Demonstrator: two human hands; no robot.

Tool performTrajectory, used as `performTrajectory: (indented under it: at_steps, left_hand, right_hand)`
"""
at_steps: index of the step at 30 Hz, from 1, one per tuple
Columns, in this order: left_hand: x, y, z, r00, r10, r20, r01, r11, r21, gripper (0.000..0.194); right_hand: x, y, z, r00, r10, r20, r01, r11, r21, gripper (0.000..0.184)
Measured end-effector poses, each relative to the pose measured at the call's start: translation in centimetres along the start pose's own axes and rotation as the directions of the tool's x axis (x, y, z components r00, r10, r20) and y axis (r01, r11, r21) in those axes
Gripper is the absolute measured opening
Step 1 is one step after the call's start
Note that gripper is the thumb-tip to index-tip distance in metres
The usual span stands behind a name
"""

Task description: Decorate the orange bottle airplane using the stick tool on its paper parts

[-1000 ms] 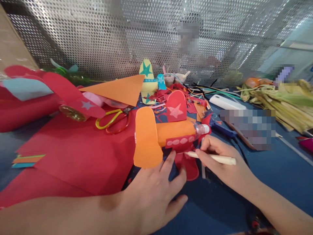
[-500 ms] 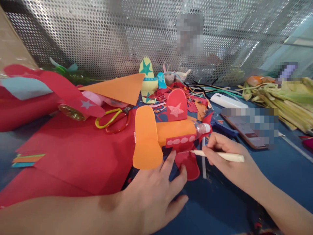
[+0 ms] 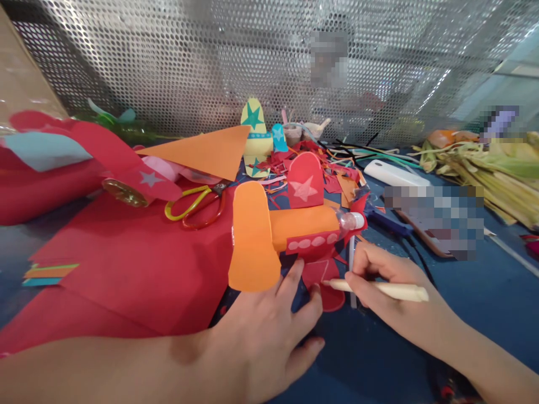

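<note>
A toy airplane (image 3: pixel 303 224) made from a small plastic bottle wrapped in orange lies on the table, its clear neck and white cap pointing right. Its orange tail piece (image 3: pixel 254 235) faces left. The far red wing (image 3: pixel 305 177) bears a pale star; pale ovals run along a red side strip. My left hand (image 3: pixel 269 325) lies with fingers spread, its fingertips on the near red wing (image 3: pixel 318 274). Pinched in my right hand (image 3: pixel 391 280) is a cream marker pen (image 3: pixel 387 289), its tip on that wing, where thin pale lines show.
Red sheets (image 3: pixel 160 269), scissors (image 3: pixel 197 207) and an orange paper triangle (image 3: pixel 206 150) lie left. Behind are paper scraps (image 3: pixel 295 157) and a yellow figure with green stars (image 3: pixel 255 134). A phone (image 3: pixel 429 224), white tool (image 3: pixel 396 173), blue glue gun (image 3: pixel 387 221) and dried husks (image 3: pixel 488 174) lie right.
My right hand has moved the marker pen's tip down the near wing, and a new slanting pale line shows there. My left hand has stayed in place.
</note>
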State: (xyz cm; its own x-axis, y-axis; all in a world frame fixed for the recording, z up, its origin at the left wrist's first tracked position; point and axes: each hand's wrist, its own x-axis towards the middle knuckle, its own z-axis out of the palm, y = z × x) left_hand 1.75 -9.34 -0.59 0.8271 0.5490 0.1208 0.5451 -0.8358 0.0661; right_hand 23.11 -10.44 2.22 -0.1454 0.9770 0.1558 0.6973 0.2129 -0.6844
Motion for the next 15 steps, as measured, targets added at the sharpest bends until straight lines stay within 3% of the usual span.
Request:
performTrajectory:
  at_steps: [5, 15]
  left_hand:
    - [0.1, 0.0, -0.07, 1.0, 0.004, 0.006, -0.004, 1.0, -0.014, 0.042]
    - [0.1, -0.03, 0.01, 1.0, 0.003, -0.001, -0.003, 1.0, 0.003, 0.041]
  right_hand:
    - [-0.07, 0.04, 0.2, 0.999, -0.018, 0.031, 0.018, 1.0, -0.002, 0.021]
    - [0.08, 0.71, 0.58, 1.0, 0.001, -0.021, -0.001, 1.0, 0.021, 0.021]
